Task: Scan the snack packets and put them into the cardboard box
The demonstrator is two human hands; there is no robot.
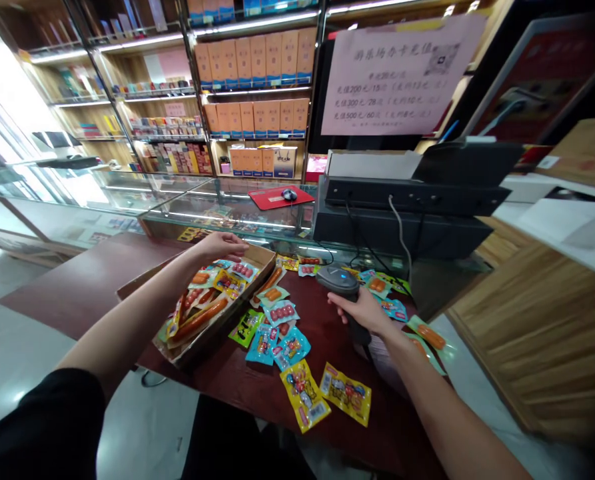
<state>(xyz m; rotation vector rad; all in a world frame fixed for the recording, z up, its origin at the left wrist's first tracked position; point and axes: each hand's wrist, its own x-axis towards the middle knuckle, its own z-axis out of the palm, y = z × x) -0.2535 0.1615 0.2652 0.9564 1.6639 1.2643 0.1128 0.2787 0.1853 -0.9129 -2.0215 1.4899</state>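
My right hand [360, 310] is wrapped round the handle of a dark barcode scanner [338, 280], which is held above the dark red table. My left hand [224, 247] hovers over the far side of an open cardboard box [257, 263], fingers loosely stretched and nothing visible in them. Packaged sausages [197, 320] and small snack packets fill the box. Between box and scanner lie a green packet [247, 327], blue packets [293, 347] and clear packs of small sausages [282, 311]. Nearer me are two yellow packets [304, 395]. More sausage packs [430, 331] lie beyond my right forearm.
Behind the table runs a glass display counter [197, 207] with a red mouse pad [272, 198] and a mouse [289, 194]. A dark cash-register machine [407, 200] with cables stands at right, under a printed sign [402, 80]. Stocked shelves line the back wall.
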